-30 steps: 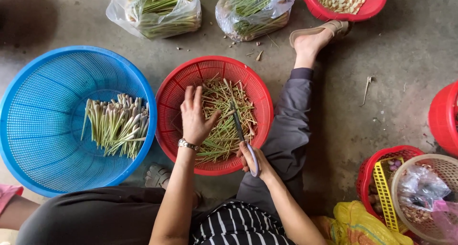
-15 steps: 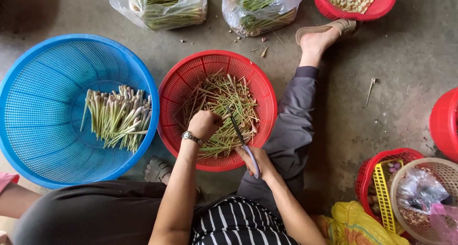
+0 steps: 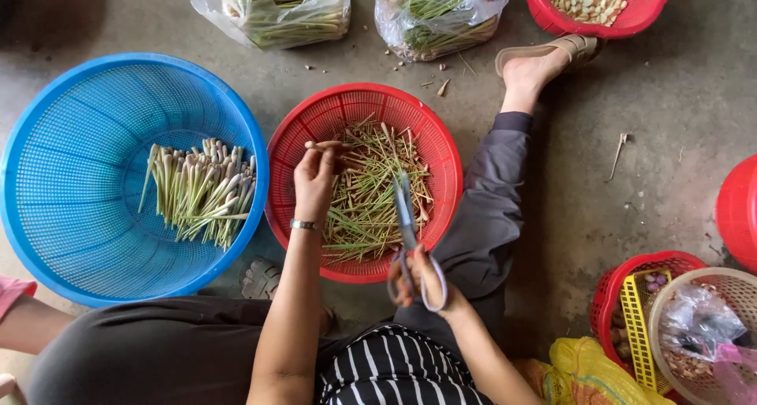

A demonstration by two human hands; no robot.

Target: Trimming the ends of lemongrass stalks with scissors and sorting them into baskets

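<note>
Pinching a stalk (image 3: 325, 145) over the red basket (image 3: 441, 149), the left hand (image 3: 315, 180) is raised so trimmings drop inside, while scissors (image 3: 406, 216) are gripped by the right hand (image 3: 422, 277).

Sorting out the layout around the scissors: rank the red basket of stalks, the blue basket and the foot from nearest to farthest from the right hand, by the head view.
1. Red basket: just ahead of the right hand, which holds the scissors over it.
2. Foot: farther ahead, to the right.
3. Blue basket: far left, its near rim about as far as the foot, its middle plainly farther.
</note>
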